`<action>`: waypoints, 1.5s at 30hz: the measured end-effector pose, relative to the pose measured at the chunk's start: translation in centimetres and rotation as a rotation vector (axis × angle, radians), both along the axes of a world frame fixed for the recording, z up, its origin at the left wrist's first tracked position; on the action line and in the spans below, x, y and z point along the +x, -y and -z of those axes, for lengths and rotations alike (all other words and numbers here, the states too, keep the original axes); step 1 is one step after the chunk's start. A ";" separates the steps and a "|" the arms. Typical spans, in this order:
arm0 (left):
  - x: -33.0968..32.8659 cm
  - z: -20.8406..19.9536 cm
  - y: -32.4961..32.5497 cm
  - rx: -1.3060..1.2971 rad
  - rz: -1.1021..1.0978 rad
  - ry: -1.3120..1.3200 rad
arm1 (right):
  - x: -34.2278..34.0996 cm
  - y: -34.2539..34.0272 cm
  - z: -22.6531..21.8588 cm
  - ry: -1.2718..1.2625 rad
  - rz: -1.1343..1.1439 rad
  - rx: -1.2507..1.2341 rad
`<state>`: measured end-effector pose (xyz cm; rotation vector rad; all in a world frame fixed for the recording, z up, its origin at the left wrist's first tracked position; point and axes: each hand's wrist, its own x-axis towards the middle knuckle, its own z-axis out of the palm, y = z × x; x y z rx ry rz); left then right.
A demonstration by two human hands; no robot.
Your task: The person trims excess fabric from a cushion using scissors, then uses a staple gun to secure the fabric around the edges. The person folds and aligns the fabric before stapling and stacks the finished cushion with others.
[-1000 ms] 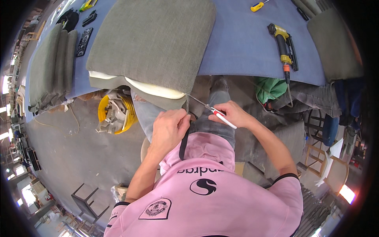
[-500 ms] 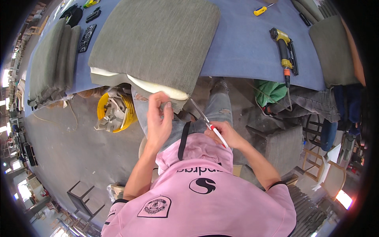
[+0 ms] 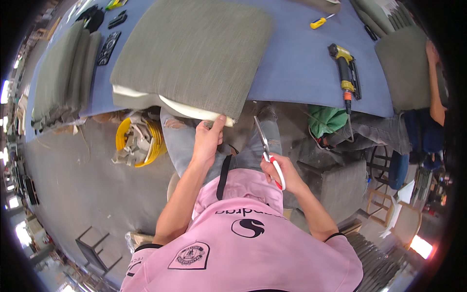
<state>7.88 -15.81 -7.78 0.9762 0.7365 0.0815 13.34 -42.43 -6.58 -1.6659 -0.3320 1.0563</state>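
A large grey-green upholstered cushion [image 3: 194,53] lies on the blue-covered table, its near side overhanging the edge. Along that side white foam [image 3: 192,109] shows below the top cover, with a grey fabric flap [image 3: 134,100] hanging under its left part. My left hand [image 3: 206,143] is closed at the cushion's near right corner, thumb against the foam edge and fingers curled on the fabric below. Scissors [image 3: 266,148] with red and white handles are in my right hand [image 3: 287,174]. Their blades point away from me, right of the corner and apart from the cushion.
A nail gun [image 3: 346,73] with a hose and a yellow screwdriver [image 3: 321,22] lie on the table's right. Stacked grey cushions [image 3: 63,73] stand at left. A yellow bucket [image 3: 158,141] of fabric scraps sits below. At far right, another person's arm [image 3: 435,87] rests by a cushion.
My left hand has moved right and closed at the cushion's corner. The scissors have drawn away from the corner to the right and turned more upright in the picture.
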 end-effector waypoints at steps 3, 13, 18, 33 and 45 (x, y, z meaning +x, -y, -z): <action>3.6 -1.0 2.4 -0.011 0.104 0.014 | 0.2 0.3 0.2 0.062 0.190 0.096; 5.7 -0.7 4.4 1.604 0.200 0.391 | -2.9 -0.8 0.5 0.129 0.491 0.032; 8.7 1.2 1.5 1.889 0.233 0.462 | -4.2 -4.8 1.8 0.243 0.396 -0.064; 9.3 1.3 1.6 1.701 0.206 0.522 | -3.9 -9.4 4.0 0.420 0.478 -0.181; 9.4 0.9 1.7 1.704 0.205 0.555 | -4.3 -11.1 6.7 0.350 0.620 -0.120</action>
